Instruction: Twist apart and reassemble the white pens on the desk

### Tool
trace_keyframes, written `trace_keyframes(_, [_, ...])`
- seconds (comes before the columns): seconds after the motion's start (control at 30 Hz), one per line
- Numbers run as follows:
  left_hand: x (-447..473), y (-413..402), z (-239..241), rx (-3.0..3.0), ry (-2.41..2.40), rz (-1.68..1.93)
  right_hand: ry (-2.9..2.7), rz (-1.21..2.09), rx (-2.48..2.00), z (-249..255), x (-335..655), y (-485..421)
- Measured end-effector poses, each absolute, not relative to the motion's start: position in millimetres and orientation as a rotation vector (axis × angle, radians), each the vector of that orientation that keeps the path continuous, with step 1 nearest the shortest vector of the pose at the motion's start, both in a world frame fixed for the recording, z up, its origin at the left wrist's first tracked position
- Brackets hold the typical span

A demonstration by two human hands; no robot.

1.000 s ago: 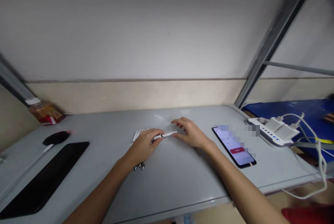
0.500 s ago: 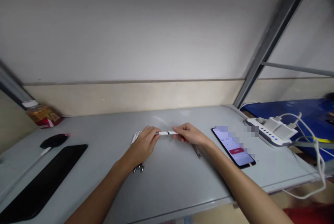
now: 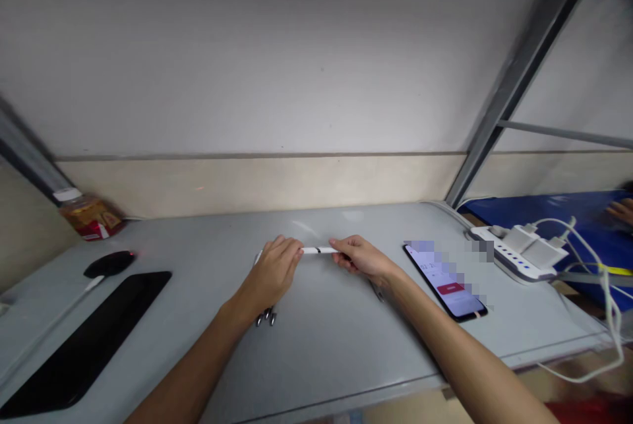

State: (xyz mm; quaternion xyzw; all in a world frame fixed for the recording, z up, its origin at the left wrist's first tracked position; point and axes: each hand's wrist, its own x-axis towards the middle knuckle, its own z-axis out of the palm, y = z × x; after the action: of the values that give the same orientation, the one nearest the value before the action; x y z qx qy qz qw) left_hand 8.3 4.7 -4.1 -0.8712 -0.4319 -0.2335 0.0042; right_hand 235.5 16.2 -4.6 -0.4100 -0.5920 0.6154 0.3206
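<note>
A thin white pen [image 3: 316,250] with a black ring is held level between my two hands above the grey table [image 3: 316,351]. My left hand [image 3: 271,272] is closed on its left end. My right hand [image 3: 361,258] pinches its right end. Under my left hand lie several more white pens [image 3: 264,315] with metal tips showing near my wrist. Another pen [image 3: 376,291] lies on the table under my right wrist.
A lit phone [image 3: 445,281] lies right of my right arm. A white power strip [image 3: 519,249] with chargers and cables sits far right. A black mouse [image 3: 109,263], a black pad [image 3: 84,338] and a bottle [image 3: 86,213] are at the left. Another person's hand [image 3: 620,211] shows at the right edge.
My right hand, open beside the pen a second ago, has closed on the pen's right end. The pen now spans between both hands.
</note>
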Motion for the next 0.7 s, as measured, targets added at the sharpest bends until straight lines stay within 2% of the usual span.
trace_keyframes(0.17, [7, 4, -3, -2.601, -1.31, -0.693, -1.624, 1.568, -1.016, -3, 232, 14])
trace_keyframes(0.33, [7, 4, -3, -2.67, -1.42, -0.833, -1.9, 0.988, -0.996, 2, 231, 10])
trace_keyframes(0.43, [7, 6, -5, -2.727, -1.506, -0.873, -1.942, 0.788, -0.981, 2, 231, 10])
trace_keyframes(0.53, [9, 5, -6, -2.747, -1.559, -0.85, -1.89, 0.773, -0.974, -2, 233, 13])
trace_keyframes(0.7, [11, 2, -8, -2.775, -1.559, -0.821, -1.923, 0.94, -1.145, -8, 235, 18])
